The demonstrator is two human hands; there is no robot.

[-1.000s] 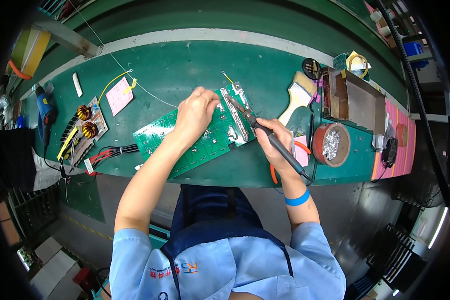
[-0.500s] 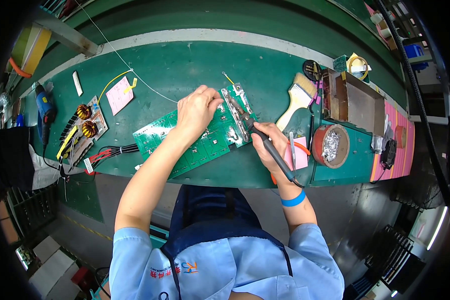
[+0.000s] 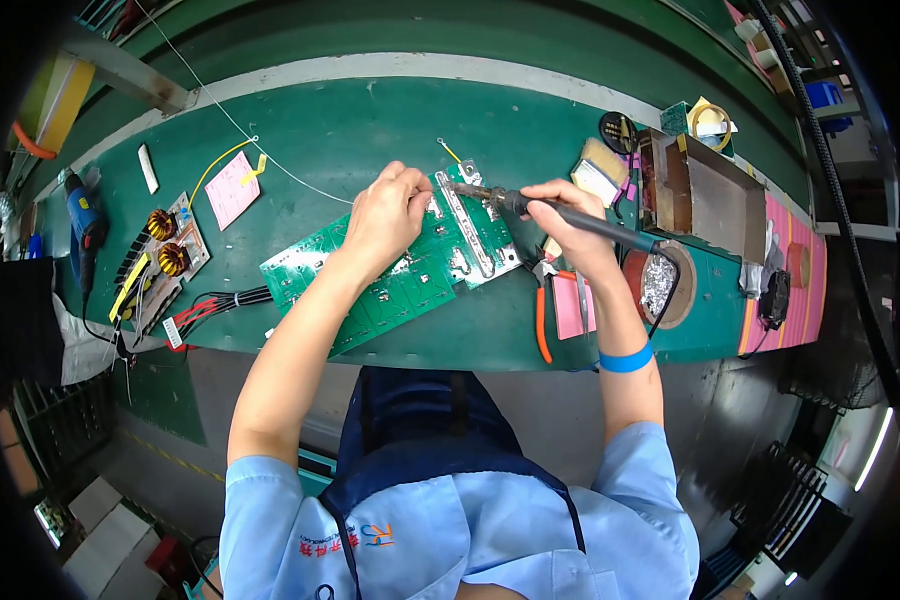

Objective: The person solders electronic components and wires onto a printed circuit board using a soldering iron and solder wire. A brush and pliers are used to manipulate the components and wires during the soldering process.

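A green circuit board (image 3: 370, 318) lies slantwise on the bench, solder side up, with a long silvery solder strip at its right end. My right hand (image 3: 573, 228) grips a soldering iron (image 3: 610, 228) by its dark handle, the tip pointing left at the upper part of that strip. Over the board's upper middle is my left hand (image 3: 385, 215), its thumb and fingers pinched together. A thin solder wire (image 3: 305, 183) runs down from the upper left into that hand; its end by the fingertips is too small to make out.
Pliers (image 3: 541, 315) and a pink paper (image 3: 570, 308) lie under my right forearm. Beyond are a brush (image 3: 598, 172), a round pot (image 3: 684, 298) of silvery scraps and an open metal box (image 3: 720, 205). At left sit a coil assembly (image 3: 173, 260) and a blue tool (image 3: 86, 215).
My right hand has moved up and right and swung the iron from a steep slant to nearly level, its tip slightly higher along the strip. The left hand has shifted slightly left.
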